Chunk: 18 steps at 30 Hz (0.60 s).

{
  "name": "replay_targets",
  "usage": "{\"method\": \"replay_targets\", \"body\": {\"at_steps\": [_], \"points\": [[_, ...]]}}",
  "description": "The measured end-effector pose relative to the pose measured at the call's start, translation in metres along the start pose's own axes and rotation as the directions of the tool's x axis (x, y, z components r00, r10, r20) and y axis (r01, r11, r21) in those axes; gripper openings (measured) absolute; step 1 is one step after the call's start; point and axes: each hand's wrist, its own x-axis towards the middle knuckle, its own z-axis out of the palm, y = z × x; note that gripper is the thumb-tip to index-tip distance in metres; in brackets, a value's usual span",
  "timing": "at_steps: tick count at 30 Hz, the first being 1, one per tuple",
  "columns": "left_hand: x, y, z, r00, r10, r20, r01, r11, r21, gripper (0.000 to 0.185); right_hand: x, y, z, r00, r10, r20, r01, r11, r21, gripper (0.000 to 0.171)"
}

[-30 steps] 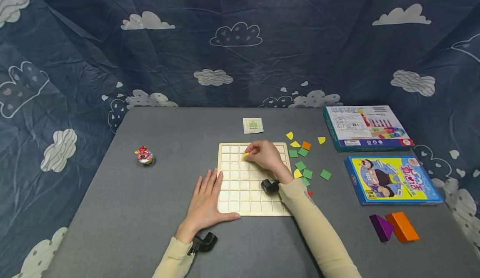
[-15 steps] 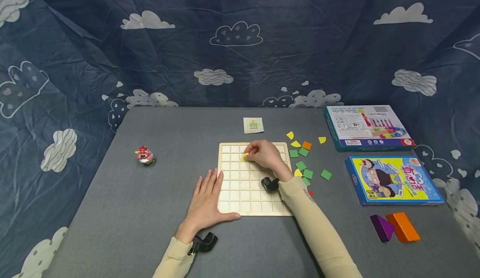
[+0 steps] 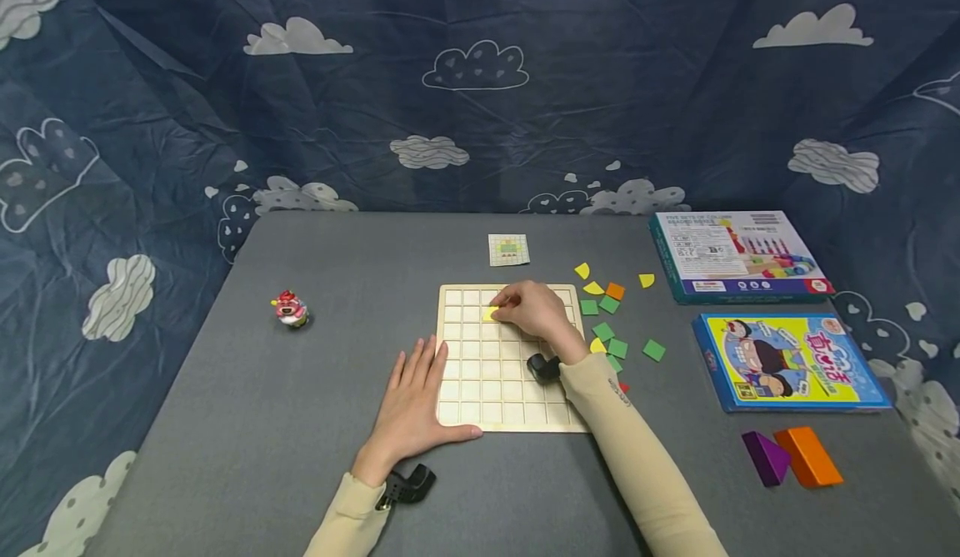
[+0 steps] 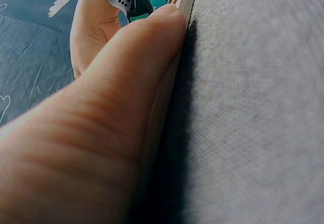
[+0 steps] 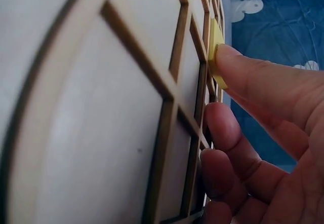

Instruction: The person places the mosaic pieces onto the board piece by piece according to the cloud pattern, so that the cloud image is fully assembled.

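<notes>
Up near the top of the wooden grid board (image 3: 510, 357), second row and a few cells in from the left, sits the yellow tile (image 3: 491, 313), and the right hand (image 3: 534, 310) has its curled fingertips right on it. From the right wrist view one fingertip (image 5: 238, 64) presses on the tile's edge (image 5: 216, 46) while the other fingers stay curled below it, so I'd call it a light fingertip pinch-and-press, not a full grasp. I can't tell if the tile is fully seated in its cell or riding on the rim.

Left hand (image 3: 411, 407) lies flat with fingers straight on the table (image 3: 300, 407), thumb against the board's lower left corner, holding nothing, just bracing it.

Handling-wise, my guess: the tile looks thin, stiff and super light, probably wood or foam. Flat pieces like that are fiddly once they drop flush, so the edges are the only place to grab, or nudge from one side with a fingertip. The board looks rigid but light enough to skate on the grey cloth, hence the bracing.

Loose green, yellow and orange tiles (image 3: 609, 323) lie scattered just right of the board.
</notes>
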Motion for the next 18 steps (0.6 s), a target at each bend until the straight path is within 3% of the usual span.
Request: {"method": "replay_targets", "body": {"at_steps": [8,18], "points": [[0.0007,0.0008,-0.0006,1.0,0.003,-0.004,-0.003,1.0,0.002,0.124,-0.0013,0.0006,-0.001,1.0,0.003,-0.01,-0.004,0.999,-0.044,0.011],[-0.0002,0.0005,-0.0005,1.0,-0.001,0.0,0.001,1.0,-0.011,0.124,-0.007,0.0027,-0.0021,0.998,-0.044,0.053,0.046,0.999,-0.024,0.021]]}}
